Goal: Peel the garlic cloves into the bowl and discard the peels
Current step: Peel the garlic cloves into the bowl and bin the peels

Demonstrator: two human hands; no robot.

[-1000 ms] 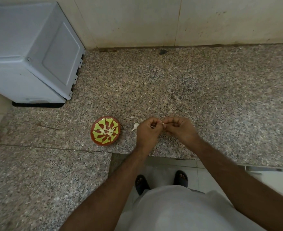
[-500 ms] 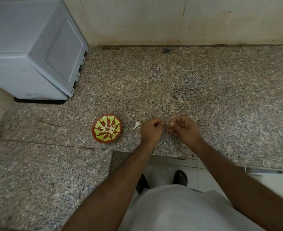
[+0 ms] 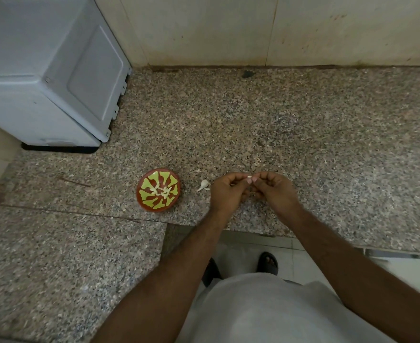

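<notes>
Two hands meet above the front edge of a speckled granite counter point(image 3: 303, 134): the left hand point(image 3: 227, 191) and right hand point(image 3: 277, 190), fingers curled, pinch one small pale garlic clove point(image 3: 249, 179) between their fingertips. Left of them stands a red bowl point(image 3: 158, 190) with a yellow-green pattern, holding a few pale cloves. Between bowl and left hand lies a white garlic piece point(image 3: 203, 185) on the counter. A grey appliance point(image 3: 45, 70) stands at rear left; no writing is legible.
</notes>
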